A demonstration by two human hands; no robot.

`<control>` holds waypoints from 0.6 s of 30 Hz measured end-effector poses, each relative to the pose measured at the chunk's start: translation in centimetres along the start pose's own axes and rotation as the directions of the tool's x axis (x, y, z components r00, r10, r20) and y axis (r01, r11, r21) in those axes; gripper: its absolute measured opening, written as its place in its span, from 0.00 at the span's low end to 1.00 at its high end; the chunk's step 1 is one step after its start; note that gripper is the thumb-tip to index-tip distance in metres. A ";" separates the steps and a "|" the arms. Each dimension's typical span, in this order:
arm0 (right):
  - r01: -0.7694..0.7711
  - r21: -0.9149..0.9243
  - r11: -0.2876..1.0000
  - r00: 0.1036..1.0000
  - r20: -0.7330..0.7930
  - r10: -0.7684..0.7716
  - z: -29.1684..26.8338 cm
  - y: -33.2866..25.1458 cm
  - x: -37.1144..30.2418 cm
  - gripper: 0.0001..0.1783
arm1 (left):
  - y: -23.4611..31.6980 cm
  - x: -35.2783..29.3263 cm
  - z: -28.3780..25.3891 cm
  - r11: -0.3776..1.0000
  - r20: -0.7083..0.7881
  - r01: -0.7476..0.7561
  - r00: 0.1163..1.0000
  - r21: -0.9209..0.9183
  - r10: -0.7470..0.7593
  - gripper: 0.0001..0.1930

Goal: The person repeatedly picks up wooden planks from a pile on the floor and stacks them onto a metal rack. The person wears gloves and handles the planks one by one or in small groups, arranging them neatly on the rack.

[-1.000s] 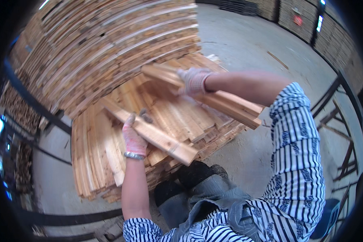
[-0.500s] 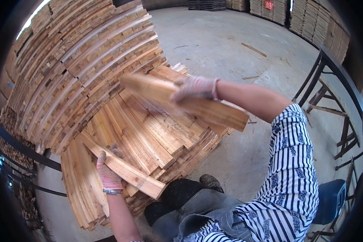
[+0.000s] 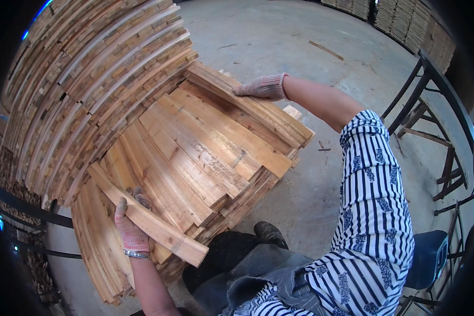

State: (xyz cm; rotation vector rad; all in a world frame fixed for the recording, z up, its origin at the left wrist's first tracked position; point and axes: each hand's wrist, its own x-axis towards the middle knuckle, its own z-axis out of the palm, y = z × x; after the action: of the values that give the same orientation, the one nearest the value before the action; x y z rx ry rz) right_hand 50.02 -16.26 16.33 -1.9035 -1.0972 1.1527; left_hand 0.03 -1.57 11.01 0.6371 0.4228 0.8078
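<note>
My left hand [image 3: 130,226], in a knitted glove, grips a thick wooden plank [image 3: 158,224] that lies slanted over the near left part of a low stack of boards [image 3: 195,152]. My right hand [image 3: 262,87], also gloved, lies flat with fingers together on a long board [image 3: 258,110] at the stack's far right edge. That board rests on the stack, along its outer side. My right arm wears a striped sleeve [image 3: 376,210].
A tall wall of stacked boards [image 3: 84,79] rises to the left and behind. Concrete floor [image 3: 321,179] lies to the right. Metal frames [image 3: 437,121] and a blue seat [image 3: 432,253] stand at the right. More board stacks [image 3: 405,21] stand far back. My shoe [image 3: 268,234] is near the stack.
My right hand brought the long board down from the air onto the stack's right edge. My left hand has kept its hold on the thick plank at the near left.
</note>
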 end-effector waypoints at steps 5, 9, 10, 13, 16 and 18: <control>-0.082 -0.446 0.891 0.992 -0.120 0.031 1.4 -3.7 -0.7 0.50 | 0.0 0.1 -0.3 0.998 -0.038 -0.003 0.999 0.061 0.006 0.27; -0.177 -0.706 0.686 0.965 -0.263 -0.021 4.1 -4.9 0.1 0.53 | -0.1 -0.3 -0.1 0.989 -0.099 -0.028 0.994 0.143 0.043 0.28; -0.195 -0.681 0.705 0.961 -0.278 -0.003 4.3 -5.0 0.4 0.52 | -0.3 -0.5 0.1 0.988 -0.071 -0.053 0.995 0.144 0.064 0.29; -0.182 -0.682 0.709 0.940 -0.333 -0.079 2.3 -4.6 0.8 0.49 | -0.4 -0.7 0.7 0.995 -0.088 -0.061 0.994 0.082 0.069 0.31; -0.119 -0.760 0.639 0.957 -0.259 -0.130 -1.5 -3.4 0.7 0.46 | -0.3 -0.7 0.9 1.000 -0.071 0.005 0.997 -0.011 -0.005 0.29; -0.123 -0.764 0.633 0.956 -0.262 -0.130 -2.7 -2.3 0.9 0.45 | -0.2 -0.6 0.9 0.999 -0.022 0.040 0.999 -0.008 -0.041 0.27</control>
State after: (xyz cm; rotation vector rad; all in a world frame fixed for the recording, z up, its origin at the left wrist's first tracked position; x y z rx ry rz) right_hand 51.97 -14.68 19.04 -2.6034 -1.5759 0.3201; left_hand 0.27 -2.41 11.63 0.6108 0.4513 0.7784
